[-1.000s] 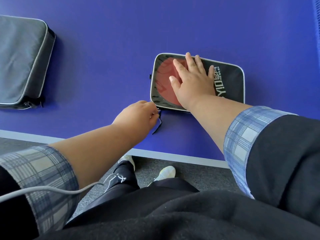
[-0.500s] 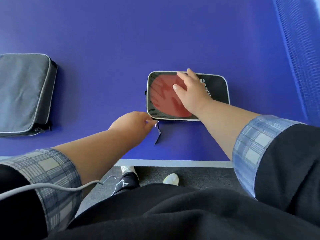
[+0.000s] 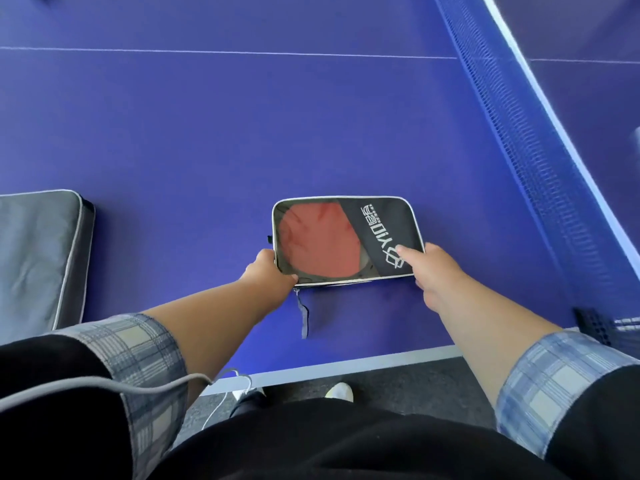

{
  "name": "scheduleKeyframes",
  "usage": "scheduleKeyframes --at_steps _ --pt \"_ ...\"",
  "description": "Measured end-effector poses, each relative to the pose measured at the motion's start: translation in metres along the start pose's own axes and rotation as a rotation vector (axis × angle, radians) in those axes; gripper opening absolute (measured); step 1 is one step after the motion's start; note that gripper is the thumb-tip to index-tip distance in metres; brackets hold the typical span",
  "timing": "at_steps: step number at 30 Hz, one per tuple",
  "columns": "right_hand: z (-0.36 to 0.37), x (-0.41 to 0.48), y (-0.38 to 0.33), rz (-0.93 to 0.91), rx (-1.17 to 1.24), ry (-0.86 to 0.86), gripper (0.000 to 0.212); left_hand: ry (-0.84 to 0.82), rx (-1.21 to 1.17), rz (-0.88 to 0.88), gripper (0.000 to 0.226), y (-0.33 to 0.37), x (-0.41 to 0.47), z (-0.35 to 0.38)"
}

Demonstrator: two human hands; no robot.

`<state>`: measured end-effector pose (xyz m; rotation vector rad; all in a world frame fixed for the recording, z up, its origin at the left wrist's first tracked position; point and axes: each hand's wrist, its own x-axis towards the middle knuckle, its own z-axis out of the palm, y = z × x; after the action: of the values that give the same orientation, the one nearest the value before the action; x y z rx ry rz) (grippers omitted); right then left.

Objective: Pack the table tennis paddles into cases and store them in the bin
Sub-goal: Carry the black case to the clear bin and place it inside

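Now the zipping looks finished and the carry is starting. A second ago the right hand (image 3: 429, 271) lay flat on top of the case (image 3: 388, 223), pinning it, while the left hand (image 3: 272, 270) pinched the zip pull (image 3: 302, 311) at the near-left corner. Both hands have since moved to the near edge. The left hand grips the near-left corner with its fingers curled around it. The right hand holds the near-right corner, with one finger laid on the printed top panel. The zip pull is let go and dangles from the corner toward the table's (image 3: 207, 133) edge. The case sits near the front of the table, well apart from the grey bag (image 3: 38, 258) on the left and the net (image 3: 519, 140) on the right. The red paddle (image 3: 318, 240) shows through its clear window, so this paddle is packed. The shadow under the near edge suggests the case is tipped up off the surface, though I cannot tell that for sure from this angle. What remains for this case is storage. A dark mesh object (image 3: 594, 323) at the right edge may be the bin, but too little of it shows to say.
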<state>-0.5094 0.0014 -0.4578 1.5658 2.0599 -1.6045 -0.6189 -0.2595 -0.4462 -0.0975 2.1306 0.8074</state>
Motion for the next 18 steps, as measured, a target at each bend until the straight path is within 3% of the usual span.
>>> scheduleKeyframes --at_steps 7,13,18 --pt "0.012 -0.012 -0.008 0.030 0.168 -0.104 0.047 0.037 -0.221 0.023 0.045 -0.025 -0.023 -0.024" --pt "0.043 -0.043 -0.059 -0.133 0.271 -0.300 0.051 0.264 -0.351 0.057 0.048 -0.050 -0.074 -0.068" --pt "0.087 -0.081 -0.104 -0.267 0.185 -0.520 0.044 0.401 -0.504 0.070 0.077 -0.089 -0.123 -0.107"
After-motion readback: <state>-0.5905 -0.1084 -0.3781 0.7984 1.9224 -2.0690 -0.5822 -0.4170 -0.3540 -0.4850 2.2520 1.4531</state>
